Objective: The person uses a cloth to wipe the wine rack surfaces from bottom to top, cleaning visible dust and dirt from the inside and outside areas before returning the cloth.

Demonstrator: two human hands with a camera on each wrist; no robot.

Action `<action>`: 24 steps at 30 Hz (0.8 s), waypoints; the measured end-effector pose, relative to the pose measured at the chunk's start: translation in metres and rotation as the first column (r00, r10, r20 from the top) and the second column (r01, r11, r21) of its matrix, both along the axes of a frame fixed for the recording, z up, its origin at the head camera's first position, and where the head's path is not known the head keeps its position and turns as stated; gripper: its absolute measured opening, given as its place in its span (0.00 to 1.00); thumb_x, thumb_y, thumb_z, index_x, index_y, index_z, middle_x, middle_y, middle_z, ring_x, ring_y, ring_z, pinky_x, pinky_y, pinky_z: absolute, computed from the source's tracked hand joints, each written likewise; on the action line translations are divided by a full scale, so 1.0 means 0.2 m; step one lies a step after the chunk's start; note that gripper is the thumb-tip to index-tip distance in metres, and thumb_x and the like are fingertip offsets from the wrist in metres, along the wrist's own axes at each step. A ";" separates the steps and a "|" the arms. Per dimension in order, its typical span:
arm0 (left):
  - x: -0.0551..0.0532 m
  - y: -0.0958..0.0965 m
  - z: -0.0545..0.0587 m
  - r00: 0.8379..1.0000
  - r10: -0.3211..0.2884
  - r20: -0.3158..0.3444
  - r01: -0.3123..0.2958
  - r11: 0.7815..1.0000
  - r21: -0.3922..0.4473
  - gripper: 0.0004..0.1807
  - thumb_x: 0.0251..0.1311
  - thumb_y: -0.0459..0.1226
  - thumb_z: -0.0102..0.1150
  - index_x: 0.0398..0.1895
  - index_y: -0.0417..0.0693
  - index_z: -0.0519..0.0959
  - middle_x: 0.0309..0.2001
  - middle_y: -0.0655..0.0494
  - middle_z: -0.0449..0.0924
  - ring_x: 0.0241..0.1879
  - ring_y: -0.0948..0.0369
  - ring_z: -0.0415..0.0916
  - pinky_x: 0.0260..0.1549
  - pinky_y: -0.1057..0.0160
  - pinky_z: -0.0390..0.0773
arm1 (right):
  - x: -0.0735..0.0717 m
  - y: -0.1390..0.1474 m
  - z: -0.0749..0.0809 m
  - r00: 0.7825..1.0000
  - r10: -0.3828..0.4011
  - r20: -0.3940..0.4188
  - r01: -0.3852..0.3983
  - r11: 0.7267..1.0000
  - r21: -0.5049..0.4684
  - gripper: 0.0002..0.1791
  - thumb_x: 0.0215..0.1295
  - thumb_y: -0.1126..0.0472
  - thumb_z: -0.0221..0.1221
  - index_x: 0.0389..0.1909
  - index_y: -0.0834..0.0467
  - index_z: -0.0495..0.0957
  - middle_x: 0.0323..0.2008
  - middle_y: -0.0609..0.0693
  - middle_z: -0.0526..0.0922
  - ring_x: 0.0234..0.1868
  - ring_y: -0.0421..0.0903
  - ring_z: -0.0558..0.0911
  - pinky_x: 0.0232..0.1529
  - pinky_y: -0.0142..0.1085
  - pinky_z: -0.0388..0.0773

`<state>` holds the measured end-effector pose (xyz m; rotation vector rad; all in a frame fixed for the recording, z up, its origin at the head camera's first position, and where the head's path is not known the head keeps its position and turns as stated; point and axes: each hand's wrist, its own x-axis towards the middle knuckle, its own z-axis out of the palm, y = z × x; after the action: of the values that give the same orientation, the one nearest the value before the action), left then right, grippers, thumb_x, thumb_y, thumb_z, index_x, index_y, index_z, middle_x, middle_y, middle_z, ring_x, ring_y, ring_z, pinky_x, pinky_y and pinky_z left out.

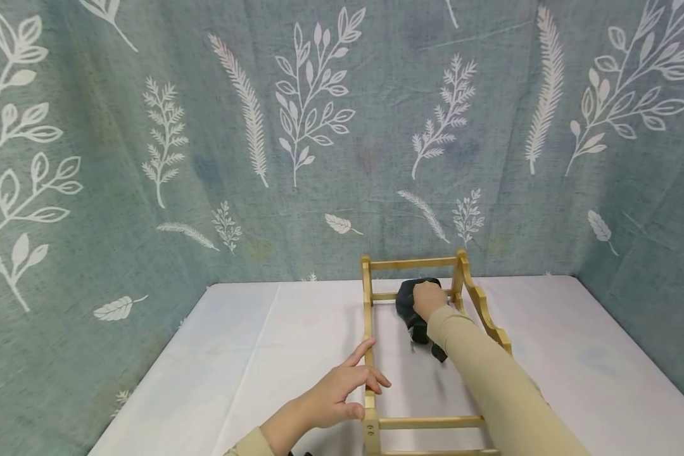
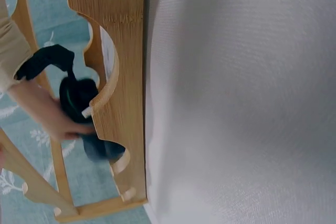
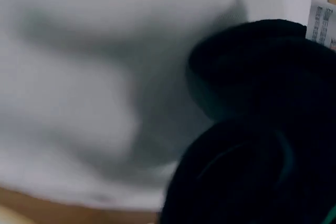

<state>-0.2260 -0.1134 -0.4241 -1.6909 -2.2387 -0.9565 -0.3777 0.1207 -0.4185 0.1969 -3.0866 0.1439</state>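
Observation:
A light wooden rack (image 1: 368, 310) with scalloped side pieces stands on the white-covered table. My left hand (image 1: 339, 391) rests on its left rail near the front, index finger stretched along the wood and other fingers over the rail. Inside the far part of the rack, my right hand (image 1: 429, 300) grips a dark soft fabric item (image 1: 406, 304) with its ends hanging down. In the left wrist view this dark item (image 2: 79, 93) shows a loop over the forearm. The right wrist view shows its rounded folds (image 3: 226, 171) and a white printed label (image 3: 321, 23).
The white table cover (image 1: 245, 354) spreads on both sides of the rack. A green-grey curtain (image 1: 296, 209) with white leaf patterns hangs behind and at the sides. Small dark objects (image 1: 301, 453) show at the bottom edge by the left wrist.

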 end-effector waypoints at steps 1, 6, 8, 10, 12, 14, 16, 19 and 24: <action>0.00 0.00 0.00 1.000 0.000 -0.005 0.000 1.000 -0.003 0.37 0.58 0.66 0.16 0.36 0.49 0.70 0.44 0.60 0.81 0.69 0.47 0.46 0.64 0.44 0.51 | 0.01 0.03 0.00 0.999 -0.032 -0.009 0.033 0.999 0.026 0.10 0.61 0.63 0.56 0.33 0.67 0.81 0.28 0.62 0.83 0.26 0.55 0.82 0.24 0.45 0.80; -0.01 0.00 0.00 1.000 -0.009 -0.021 0.009 1.000 -0.001 0.36 0.59 0.65 0.15 0.36 0.50 0.70 0.43 0.60 0.81 0.69 0.47 0.47 0.65 0.44 0.49 | 0.03 0.14 0.00 0.984 -0.169 -0.049 0.173 0.980 0.100 0.13 0.65 0.66 0.49 0.31 0.69 0.80 0.23 0.62 0.81 0.22 0.53 0.81 0.23 0.43 0.80; -0.01 0.01 0.00 1.000 -0.016 -0.026 0.016 1.000 -0.001 0.37 0.59 0.65 0.15 0.37 0.50 0.70 0.43 0.60 0.81 0.69 0.46 0.47 0.65 0.44 0.50 | 0.03 0.15 0.01 0.982 -0.185 -0.037 0.187 0.979 0.084 0.14 0.65 0.65 0.49 0.31 0.69 0.80 0.23 0.63 0.81 0.22 0.53 0.81 0.23 0.42 0.80; -0.01 0.01 0.00 1.000 -0.021 -0.022 0.021 1.000 -0.001 0.37 0.59 0.65 0.14 0.37 0.50 0.70 0.43 0.60 0.81 0.69 0.46 0.46 0.65 0.44 0.50 | 0.04 0.15 0.02 0.988 -0.155 -0.004 0.155 0.986 0.062 0.13 0.65 0.65 0.50 0.29 0.69 0.80 0.22 0.62 0.81 0.21 0.52 0.80 0.22 0.42 0.80; -0.01 0.01 0.00 1.000 -0.027 -0.012 0.027 1.000 -0.001 0.37 0.59 0.65 0.15 0.37 0.50 0.70 0.43 0.60 0.81 0.69 0.46 0.45 0.65 0.44 0.49 | 0.03 0.14 0.05 0.993 -0.107 0.054 0.107 0.994 0.000 0.12 0.62 0.64 0.52 0.30 0.68 0.80 0.25 0.61 0.81 0.23 0.51 0.80 0.24 0.40 0.78; -0.01 0.01 0.00 1.000 -0.029 -0.005 0.029 1.000 0.001 0.37 0.59 0.65 0.15 0.37 0.50 0.70 0.43 0.60 0.80 0.69 0.46 0.45 0.65 0.44 0.48 | 0.01 0.12 0.08 0.992 -0.025 0.121 0.034 0.997 -0.070 0.11 0.60 0.62 0.54 0.34 0.67 0.80 0.32 0.60 0.82 0.29 0.51 0.80 0.28 0.40 0.77; -0.02 0.01 0.00 1.000 -0.028 -0.010 0.028 1.000 0.008 0.36 0.59 0.65 0.14 0.37 0.50 0.69 0.42 0.60 0.80 0.69 0.47 0.46 0.66 0.45 0.47 | -0.02 0.09 0.10 0.982 0.074 0.176 -0.052 0.991 -0.126 0.15 0.59 0.59 0.57 0.42 0.65 0.79 0.42 0.59 0.81 0.38 0.52 0.79 0.36 0.43 0.76; -0.02 0.02 -0.01 0.999 -0.030 -0.013 0.031 0.999 0.018 0.37 0.59 0.65 0.14 0.36 0.49 0.70 0.42 0.59 0.80 0.69 0.47 0.46 0.66 0.46 0.45 | -0.04 0.01 0.10 0.956 0.218 0.196 -0.193 0.971 -0.140 0.22 0.60 0.55 0.57 0.52 0.63 0.75 0.50 0.59 0.77 0.49 0.55 0.77 0.47 0.47 0.74; -0.01 0.04 0.00 0.999 -0.033 0.028 0.032 0.999 0.028 0.38 0.58 0.66 0.14 0.36 0.49 0.71 0.42 0.57 0.81 0.70 0.47 0.42 0.66 0.47 0.46 | -0.03 -0.04 0.05 0.960 0.241 0.145 -0.233 0.970 -0.072 0.21 0.61 0.55 0.57 0.50 0.63 0.75 0.47 0.60 0.79 0.45 0.55 0.79 0.44 0.47 0.77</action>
<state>-0.2279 -0.1052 -0.4250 -1.7175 -2.2119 -1.0207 -0.3834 0.1122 -0.4089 0.5813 -3.1935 0.2625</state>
